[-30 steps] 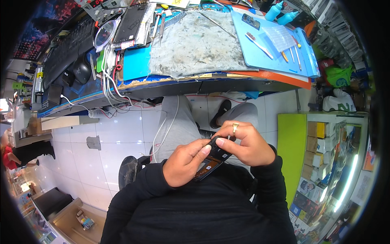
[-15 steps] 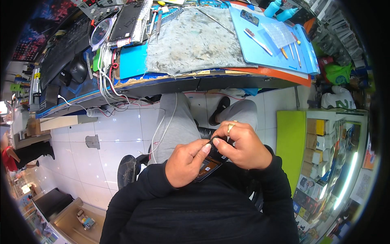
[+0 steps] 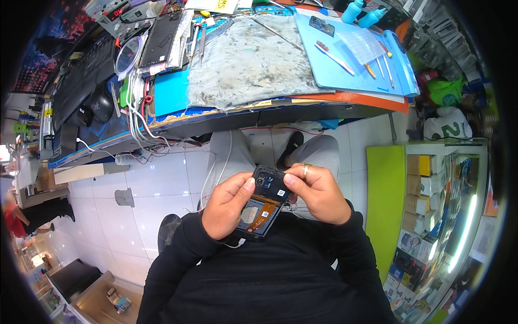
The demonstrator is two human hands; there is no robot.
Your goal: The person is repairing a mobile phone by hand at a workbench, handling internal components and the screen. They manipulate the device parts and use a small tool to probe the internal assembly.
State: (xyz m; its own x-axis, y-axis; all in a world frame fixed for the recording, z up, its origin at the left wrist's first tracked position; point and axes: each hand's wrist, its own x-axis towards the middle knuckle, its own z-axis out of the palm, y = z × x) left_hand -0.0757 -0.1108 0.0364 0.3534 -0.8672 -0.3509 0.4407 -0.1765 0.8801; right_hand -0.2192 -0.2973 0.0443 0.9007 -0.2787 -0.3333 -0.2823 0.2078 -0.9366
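I hold an opened black phone (image 3: 263,202) over my lap, back cover off, with its camera block at the top and an orange-brown inner part showing. My left hand (image 3: 229,205) grips its left side, thumb laid near the camera block. My right hand (image 3: 317,193), with a ring on one finger, pinches the phone's upper right corner. Both sleeves are black.
Ahead stands a workbench with a worn grey mat (image 3: 253,59), a blue mat (image 3: 350,54) carrying tweezers and small tools, two blue bottles (image 3: 362,12), and another phone (image 3: 162,38). White cables (image 3: 143,129) hang off its edge. Shelves of boxes (image 3: 431,189) stand on the right.
The phone and both hands have stayed in my lap; my fingers shifted slightly at the phone's top end, and the view tilted a little.
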